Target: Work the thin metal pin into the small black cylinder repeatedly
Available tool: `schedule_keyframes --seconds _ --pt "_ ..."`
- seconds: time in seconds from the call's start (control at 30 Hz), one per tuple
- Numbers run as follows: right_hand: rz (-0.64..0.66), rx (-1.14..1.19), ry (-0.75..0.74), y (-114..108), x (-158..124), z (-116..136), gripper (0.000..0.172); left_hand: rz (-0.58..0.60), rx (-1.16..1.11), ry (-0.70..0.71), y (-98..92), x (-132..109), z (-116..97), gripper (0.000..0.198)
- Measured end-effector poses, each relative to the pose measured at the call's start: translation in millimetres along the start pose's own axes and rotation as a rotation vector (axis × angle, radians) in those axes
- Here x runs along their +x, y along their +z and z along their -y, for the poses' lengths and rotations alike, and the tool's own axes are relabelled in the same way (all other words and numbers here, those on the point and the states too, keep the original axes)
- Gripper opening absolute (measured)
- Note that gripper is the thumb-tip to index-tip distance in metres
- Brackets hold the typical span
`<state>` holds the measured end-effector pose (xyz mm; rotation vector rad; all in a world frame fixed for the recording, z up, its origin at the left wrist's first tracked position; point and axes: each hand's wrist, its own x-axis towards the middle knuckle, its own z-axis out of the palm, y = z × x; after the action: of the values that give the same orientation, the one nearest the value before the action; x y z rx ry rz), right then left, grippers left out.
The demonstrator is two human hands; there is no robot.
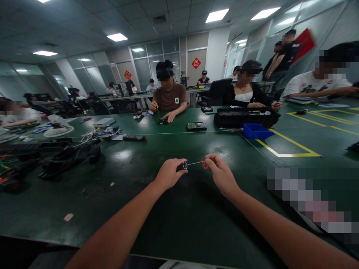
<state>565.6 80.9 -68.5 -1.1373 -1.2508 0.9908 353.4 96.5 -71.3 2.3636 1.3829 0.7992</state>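
My left hand [168,174] is closed in a fist around a small dark cylinder [183,166] whose round open end points right. My right hand [220,172] pinches the end of a thin wire [194,163] that runs from the cylinder's mouth to my fingertips. Both hands hover over the dark green table [146,209], a short gap apart.
A blue bin [256,131] and a long black tray [246,117] lie ahead right, beside yellow floor-style tape lines [288,148]. Black bags and cables [70,157] crowd the left. A circuit board [196,126] lies mid-table. Several people sit across the table, working.
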Motion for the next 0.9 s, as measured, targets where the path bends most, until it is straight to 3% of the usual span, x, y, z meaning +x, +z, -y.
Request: schedule_keyframes --seconds 0.13,0.2,0.33,0.9 --pt "0.014 0.247 0.159 -2.0 8.2 -8.6 0.030 0.026 0.014 0.105 -2.0 2.0 -1.7 0.040" --pt "-0.015 0.255 0.199 -4.1 11.8 -13.4 0.029 0.052 0.042 0.121 -1.2 3.1 -1.6 0.039" --pt "-0.070 0.161 0.145 -5.3 12.3 -17.5 0.029 0.086 0.071 0.094 2.1 3.3 1.1 0.040" --pt "-0.034 0.048 0.085 -2.4 1.5 0.3 0.029 0.047 0.017 0.064 1.1 -0.7 -2.5 0.040"
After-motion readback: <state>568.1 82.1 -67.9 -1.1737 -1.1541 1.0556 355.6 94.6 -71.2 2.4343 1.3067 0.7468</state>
